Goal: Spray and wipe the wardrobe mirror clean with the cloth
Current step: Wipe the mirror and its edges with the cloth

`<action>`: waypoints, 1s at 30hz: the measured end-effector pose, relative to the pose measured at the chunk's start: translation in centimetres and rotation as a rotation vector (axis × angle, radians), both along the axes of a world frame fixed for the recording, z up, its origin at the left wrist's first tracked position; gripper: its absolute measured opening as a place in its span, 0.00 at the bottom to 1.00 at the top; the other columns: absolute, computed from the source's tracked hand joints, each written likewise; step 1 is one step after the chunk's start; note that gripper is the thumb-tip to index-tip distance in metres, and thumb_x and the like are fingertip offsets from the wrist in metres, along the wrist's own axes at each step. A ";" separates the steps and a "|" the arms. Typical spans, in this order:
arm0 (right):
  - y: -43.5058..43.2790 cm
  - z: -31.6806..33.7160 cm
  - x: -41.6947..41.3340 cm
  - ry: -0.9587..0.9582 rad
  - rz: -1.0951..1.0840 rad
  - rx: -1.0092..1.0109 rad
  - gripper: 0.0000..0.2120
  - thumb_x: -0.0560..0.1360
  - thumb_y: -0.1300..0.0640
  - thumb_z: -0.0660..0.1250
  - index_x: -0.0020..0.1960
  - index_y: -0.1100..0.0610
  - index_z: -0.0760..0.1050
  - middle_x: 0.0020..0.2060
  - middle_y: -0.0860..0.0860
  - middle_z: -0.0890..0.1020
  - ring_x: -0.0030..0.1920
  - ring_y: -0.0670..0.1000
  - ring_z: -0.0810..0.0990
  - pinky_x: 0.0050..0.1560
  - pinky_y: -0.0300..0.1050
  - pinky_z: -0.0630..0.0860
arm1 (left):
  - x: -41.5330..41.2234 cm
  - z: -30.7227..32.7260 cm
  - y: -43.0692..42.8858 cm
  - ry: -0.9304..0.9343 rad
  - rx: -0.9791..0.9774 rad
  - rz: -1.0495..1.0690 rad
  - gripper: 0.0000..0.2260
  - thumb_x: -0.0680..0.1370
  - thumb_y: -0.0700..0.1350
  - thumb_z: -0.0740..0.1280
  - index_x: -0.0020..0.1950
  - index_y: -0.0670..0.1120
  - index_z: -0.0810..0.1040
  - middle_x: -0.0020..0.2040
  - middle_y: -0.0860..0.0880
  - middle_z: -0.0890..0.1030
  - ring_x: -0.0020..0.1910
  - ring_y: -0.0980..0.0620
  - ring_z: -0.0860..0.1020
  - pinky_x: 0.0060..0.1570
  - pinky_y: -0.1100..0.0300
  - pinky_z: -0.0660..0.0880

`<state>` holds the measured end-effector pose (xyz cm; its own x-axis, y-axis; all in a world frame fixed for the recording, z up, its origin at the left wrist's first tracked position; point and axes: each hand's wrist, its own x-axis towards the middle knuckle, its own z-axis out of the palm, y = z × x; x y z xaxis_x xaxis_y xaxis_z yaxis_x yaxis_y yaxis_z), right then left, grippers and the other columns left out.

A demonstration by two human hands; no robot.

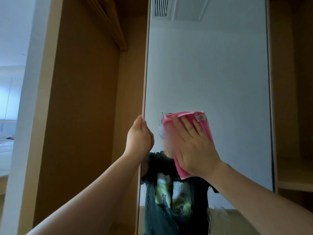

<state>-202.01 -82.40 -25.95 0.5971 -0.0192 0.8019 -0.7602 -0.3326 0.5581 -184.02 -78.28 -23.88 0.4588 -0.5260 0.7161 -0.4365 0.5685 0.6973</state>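
Note:
The tall wardrobe mirror is mounted on an open door and fills the middle and right of the head view. A folded pink cloth lies flat against the glass at mid height. My right hand presses on the cloth with its fingers spread and straight. My left hand grips the mirror door's left edge, fingers curled round it. Wet streaks show on the glass just left of the cloth and lower down. No spray bottle is in view.
The open wardrobe interior, brown wood with a hanging rail high up, lies left of the door. More wardrobe shelving stands to the right. A bright room with a bed shows at the far left.

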 end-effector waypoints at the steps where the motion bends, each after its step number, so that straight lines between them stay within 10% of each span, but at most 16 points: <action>1: 0.0 0.1 0.0 -0.003 0.000 -0.002 0.29 0.80 0.49 0.52 0.79 0.56 0.53 0.78 0.56 0.57 0.78 0.59 0.52 0.76 0.61 0.49 | 0.0 0.0 -0.1 0.005 -0.002 0.003 0.19 0.83 0.50 0.52 0.71 0.45 0.67 0.63 0.44 0.77 0.60 0.47 0.76 0.59 0.59 0.73; 4: 0.0 0.8 0.1 -0.009 -0.005 -0.003 0.28 0.80 0.49 0.51 0.78 0.56 0.56 0.77 0.56 0.59 0.78 0.58 0.54 0.76 0.61 0.51 | -0.2 -0.1 -0.3 0.005 0.004 0.030 0.19 0.83 0.49 0.52 0.74 0.47 0.64 0.67 0.49 0.74 0.63 0.56 0.71 0.47 0.82 0.62; 10: 0.8 3.3 0.9 -0.003 -0.022 0.029 0.26 0.81 0.49 0.48 0.77 0.56 0.60 0.76 0.55 0.62 0.76 0.58 0.59 0.76 0.61 0.53 | -0.2 -0.1 -0.2 0.001 -0.014 0.027 0.20 0.83 0.49 0.52 0.74 0.47 0.64 0.69 0.49 0.72 0.67 0.53 0.70 0.57 0.69 0.62; 15: 1.3 7.6 2.6 -0.047 -0.050 0.040 0.27 0.82 0.48 0.44 0.78 0.55 0.57 0.77 0.54 0.60 0.77 0.57 0.57 0.77 0.58 0.48 | -0.1 -0.1 -0.4 0.014 -0.017 0.025 0.19 0.83 0.47 0.53 0.74 0.44 0.63 0.63 0.51 0.76 0.53 0.71 0.70 0.38 0.87 0.58; 21: 1.2 15.1 4.6 -0.186 -0.076 0.013 0.28 0.81 0.47 0.41 0.79 0.55 0.54 0.78 0.54 0.56 0.77 0.58 0.54 0.77 0.58 0.45 | 0.0 -0.2 -1.4 0.029 -0.013 0.040 0.20 0.83 0.50 0.53 0.74 0.47 0.64 0.69 0.49 0.73 0.67 0.54 0.70 0.55 0.71 0.61; 27: 0.9 16.4 5.2 -0.234 -0.090 -0.026 0.28 0.82 0.46 0.39 0.79 0.55 0.52 0.78 0.55 0.55 0.78 0.59 0.54 0.77 0.57 0.44 | 0.0 -0.1 -1.1 0.002 -0.017 0.060 0.20 0.83 0.50 0.52 0.74 0.47 0.63 0.69 0.50 0.72 0.67 0.53 0.69 0.53 0.78 0.61; 30: 1.0 15.8 5.3 -0.236 -0.088 -0.030 0.28 0.82 0.46 0.40 0.79 0.56 0.52 0.78 0.55 0.56 0.77 0.59 0.54 0.77 0.58 0.45 | -0.2 0.0 -0.1 0.002 -0.019 0.006 0.21 0.83 0.50 0.52 0.75 0.47 0.61 0.68 0.47 0.73 0.65 0.49 0.73 0.64 0.58 0.70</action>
